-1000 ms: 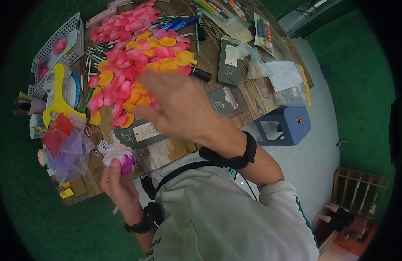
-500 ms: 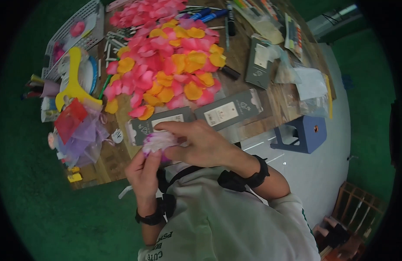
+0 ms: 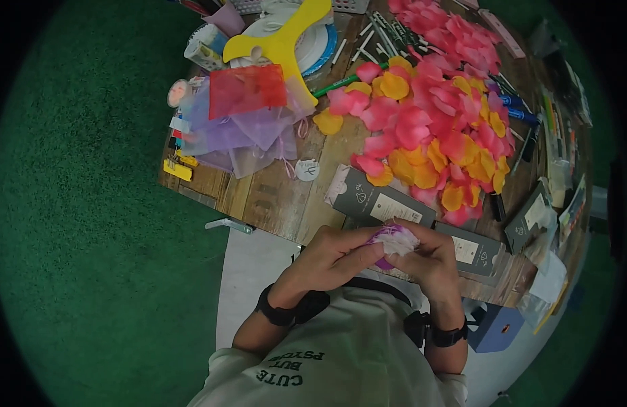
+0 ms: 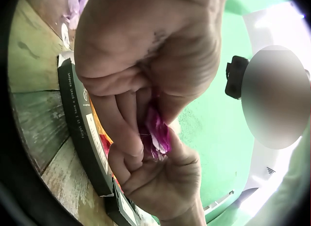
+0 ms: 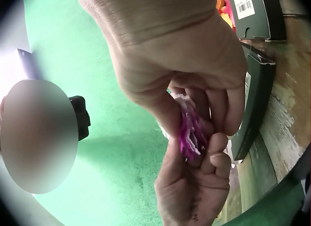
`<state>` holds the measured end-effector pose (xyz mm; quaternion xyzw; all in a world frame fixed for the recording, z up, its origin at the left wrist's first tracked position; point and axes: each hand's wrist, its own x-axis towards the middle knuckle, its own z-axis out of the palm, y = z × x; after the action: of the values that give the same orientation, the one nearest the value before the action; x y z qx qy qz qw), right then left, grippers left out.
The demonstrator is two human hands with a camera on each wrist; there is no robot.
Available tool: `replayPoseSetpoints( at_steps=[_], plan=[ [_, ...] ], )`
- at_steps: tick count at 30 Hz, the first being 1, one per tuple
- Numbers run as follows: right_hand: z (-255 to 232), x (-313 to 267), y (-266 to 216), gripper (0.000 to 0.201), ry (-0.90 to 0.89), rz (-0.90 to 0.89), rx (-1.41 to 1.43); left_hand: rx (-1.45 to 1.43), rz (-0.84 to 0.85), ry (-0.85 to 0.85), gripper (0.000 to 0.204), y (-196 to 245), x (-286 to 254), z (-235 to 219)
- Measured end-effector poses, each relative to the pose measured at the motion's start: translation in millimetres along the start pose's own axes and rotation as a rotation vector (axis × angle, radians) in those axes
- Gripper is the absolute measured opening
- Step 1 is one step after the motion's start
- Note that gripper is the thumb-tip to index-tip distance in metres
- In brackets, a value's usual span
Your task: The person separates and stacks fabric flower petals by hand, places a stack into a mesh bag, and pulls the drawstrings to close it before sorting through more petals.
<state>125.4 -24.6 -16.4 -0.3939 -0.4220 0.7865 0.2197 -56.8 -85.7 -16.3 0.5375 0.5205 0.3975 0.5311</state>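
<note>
A small white and purple ruffled bundle (image 3: 395,245) is held between both hands in front of the body, just off the table's near edge. My left hand (image 3: 330,258) pinches its left side with thumb and fingers; my right hand (image 3: 432,261) grips the right side. In the left wrist view, the purple folds (image 4: 158,133) show between the thumbs and fingers of both hands. The right wrist view shows the same bundle (image 5: 190,129), purple with a whitish edge, pinched from both sides. Its inner part is hidden by the fingers.
Dark boxes (image 3: 381,203) lie along the table's near edge behind the hands. Pink and orange petals (image 3: 429,122) are heaped beyond them. Purple mesh bags (image 3: 252,136) and a red one (image 3: 247,91) lie left, near a yellow three-armed piece (image 3: 286,41). Pens and packets lie right.
My right hand has come down from over the petals to the bundle, and both hands now hold it. The head view has turned, so the table appears shifted to the right.
</note>
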Motion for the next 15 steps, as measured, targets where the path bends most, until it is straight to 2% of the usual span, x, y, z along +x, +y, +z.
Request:
replayPoseSetpoints(
  at_steps=[4, 8, 10, 14, 15],
  plan=[
    [-1.4, 3.7, -2.6, 0.038, 0.018, 0.059, 0.077, -0.057, 0.018, 0.045, 0.025, -9.6, 4.5, 0.2],
    [-2.4, 7.7, -1.5, 0.037, 0.051, 0.082, 0.173, 0.019, -0.035, -0.025, 0.025, -4.6, 11.9, -5.6],
    [-0.1, 10.9, -1.8, 0.033, 0.115, -0.004, 0.015, 0.053, -0.06, -0.037, 0.026, 0.8, 16.3, -7.4],
    [-2.5, 15.5, -7.6, 0.032, 0.117, -0.066, -0.077, 0.17, -0.089, -0.027, 0.029, 7.1, 21.6, -8.1],
    [-3.2, 17.0, -8.0, 0.032, 0.145, -0.15, -0.154, 0.215, -0.116, -0.026, 0.031, 8.9, 23.9, -8.9]
  ],
)
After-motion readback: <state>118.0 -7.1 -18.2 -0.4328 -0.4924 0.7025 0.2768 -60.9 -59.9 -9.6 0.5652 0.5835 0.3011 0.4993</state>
